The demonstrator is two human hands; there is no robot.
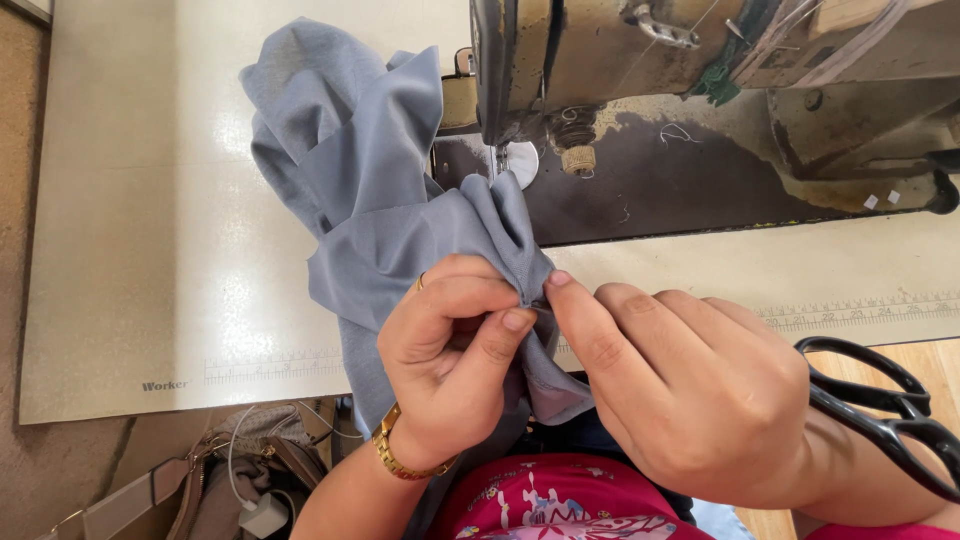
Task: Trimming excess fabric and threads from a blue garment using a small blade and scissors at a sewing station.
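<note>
- The grey-blue fabric (380, 200) is spread over the sewing table (120, 250).
- Its folded edge is pinched by the closed left hand (450, 360).
- The same edge is pinched by the right hand (690, 390), near the black scissors (880, 400).

Bright, even daylight fills the scene, and it throws a soft glare in pale patches across the glossy cream sewing table (130, 250), strongest to the left of the crumpled blue-grey cloth (370, 190). Shadows are mild: the folds of the cloth shade themselves gently, while the dark bed under the worn beige sewing machine (700, 50) sits in deeper shade. Everything at the centre is sharp, with the table edges bowing slightly from the wide lens and the black-handled scissors (880, 410) at the right margin a little soft.
</note>
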